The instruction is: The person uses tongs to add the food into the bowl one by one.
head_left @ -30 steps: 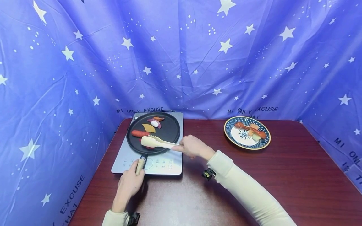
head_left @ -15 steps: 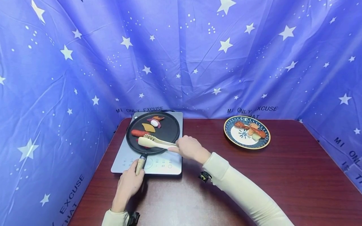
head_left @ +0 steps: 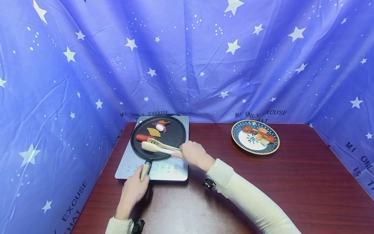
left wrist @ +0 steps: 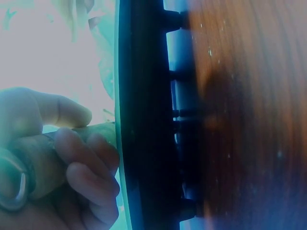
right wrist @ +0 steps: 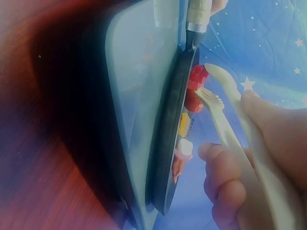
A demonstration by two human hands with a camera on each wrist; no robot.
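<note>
My left hand (head_left: 134,190) grips the wooden handle (head_left: 144,171) of a black flat frying pan (head_left: 173,130) on the induction cooktop (head_left: 124,167). My right hand (head_left: 196,154) holds cream-coloured tongs (head_left: 152,147), their tips spread over the pan's near left part. In the right wrist view, a red food piece (right wrist: 197,76) lies between the tong tips; the tongs mostly cover it in the head view. Just beyond is a red sausage (head_left: 142,137). Farther back lie a yellow wedge (head_left: 153,132), a white-and-purple piece (head_left: 160,128) and an orange-brown piece (head_left: 164,122).
A blue-patterned plate (head_left: 241,144) with several food pieces stands at the right on the dark red wooden table (head_left: 292,162). Blue starry curtains (head_left: 204,91) surround the back and sides. A cable (head_left: 175,114) runs behind the cooktop.
My right hand has moved left with the tongs, whose tips have shifted left over the pan towards the red piece. The left hand stays on the handle.
</note>
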